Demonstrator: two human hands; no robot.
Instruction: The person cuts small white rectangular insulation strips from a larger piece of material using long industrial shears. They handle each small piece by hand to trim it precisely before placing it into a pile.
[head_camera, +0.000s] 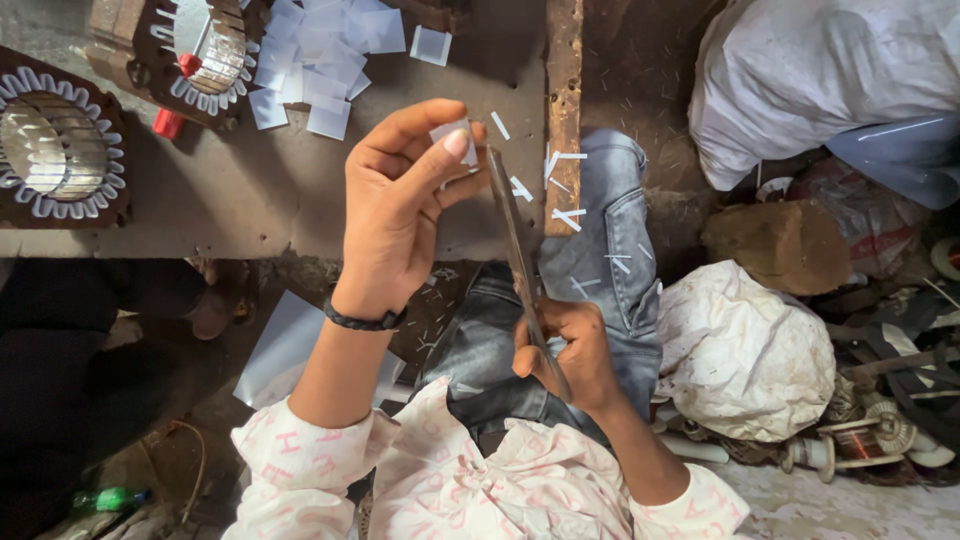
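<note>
My left hand (395, 205) pinches a small white translucent sheet piece (455, 135) between thumb and fingers, raised above a brown board. My right hand (565, 350) grips the handles of long metal scissors (515, 250), whose blades point up toward the sheet piece and meet its right edge. Thin white offcut strips (565, 215) lie on my jeans-clad knee (610, 250) and on the board. A black bracelet circles my left wrist.
A pile of cut white squares (320, 60) lies at the board's far side beside two motor stators (60, 145) lined with white slot liners. A larger sheet (280, 350) lies on the floor. White sacks (745, 350) and wire spools (870, 435) crowd the right.
</note>
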